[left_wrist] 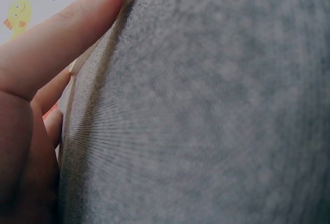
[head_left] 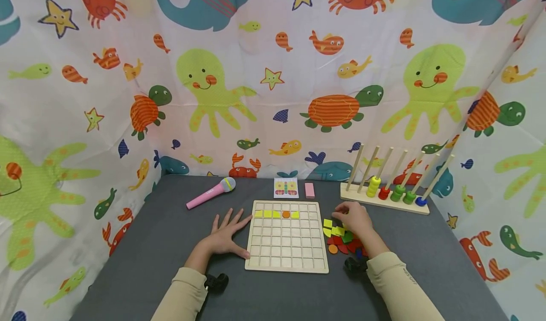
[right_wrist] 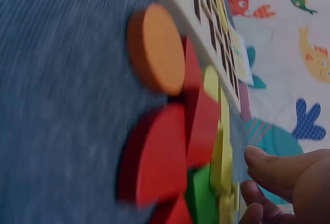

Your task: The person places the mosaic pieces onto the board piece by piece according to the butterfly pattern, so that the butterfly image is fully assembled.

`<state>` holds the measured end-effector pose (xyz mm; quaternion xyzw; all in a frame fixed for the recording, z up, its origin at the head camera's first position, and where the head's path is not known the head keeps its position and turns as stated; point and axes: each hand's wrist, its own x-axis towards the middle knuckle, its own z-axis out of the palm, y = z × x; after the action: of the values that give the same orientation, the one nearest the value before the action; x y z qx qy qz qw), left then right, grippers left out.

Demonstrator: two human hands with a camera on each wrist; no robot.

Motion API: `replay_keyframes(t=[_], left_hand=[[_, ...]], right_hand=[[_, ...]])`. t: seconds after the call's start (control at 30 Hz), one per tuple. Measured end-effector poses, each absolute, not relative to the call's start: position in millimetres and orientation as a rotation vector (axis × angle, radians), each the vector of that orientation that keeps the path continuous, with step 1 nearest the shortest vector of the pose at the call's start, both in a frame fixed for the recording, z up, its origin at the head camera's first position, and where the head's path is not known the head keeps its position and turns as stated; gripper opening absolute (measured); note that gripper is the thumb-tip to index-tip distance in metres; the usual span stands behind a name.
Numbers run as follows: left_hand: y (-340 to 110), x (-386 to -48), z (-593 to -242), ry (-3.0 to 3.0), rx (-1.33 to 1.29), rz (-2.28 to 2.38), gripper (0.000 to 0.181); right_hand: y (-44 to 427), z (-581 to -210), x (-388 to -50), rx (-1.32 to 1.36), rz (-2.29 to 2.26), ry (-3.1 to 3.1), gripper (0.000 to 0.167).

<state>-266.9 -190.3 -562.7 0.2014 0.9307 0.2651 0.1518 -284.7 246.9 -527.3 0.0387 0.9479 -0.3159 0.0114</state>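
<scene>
"What's the left hand (head_left: 223,238) doing?"

"Touching the left edge of the board (head_left: 286,252), its fingers spread and grasping nothing."

"And the right hand (head_left: 357,222)?"

"Just right of the board, at the loose pieces (head_left: 338,231): yellow, green, red, orange and some blue, heaped beside its right edge. The fingers are bent; whether they pinch a piece, I can't tell."

"What sits on the board?"

"Four yellow squares (head_left: 267,214) and an orange disc (head_left: 286,214), in one row near its far edge. The disc is between the third and fourth squares."

"Anything else on the counter (head_left: 141,264)?"

"Just beyond the board, a card (head_left: 286,188) and a pink block (head_left: 309,190); beyond its far left corner, a mic (head_left: 211,194); beyond its far right, a peg rack (head_left: 385,200)."
</scene>
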Motion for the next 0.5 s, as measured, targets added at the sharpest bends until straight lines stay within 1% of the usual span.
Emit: replay_keyframes(t=[0.1, 0.27, 0.5], left_hand=[[-190, -264, -557, 2.673, 0.598, 0.763, 0.123], [-191, -264, -561, 2.661, 0.592, 0.791, 0.124], [-192, -266, -564, 2.658, 0.626, 0.847, 0.124]], right_hand=[[258, -528, -282, 0.159, -0.964, 2.954, 0.030], [273, -528, -278, 0.186, -0.912, 2.952, 0.031], [280, -529, -276, 0.209, -0.897, 2.892, 0.036]])
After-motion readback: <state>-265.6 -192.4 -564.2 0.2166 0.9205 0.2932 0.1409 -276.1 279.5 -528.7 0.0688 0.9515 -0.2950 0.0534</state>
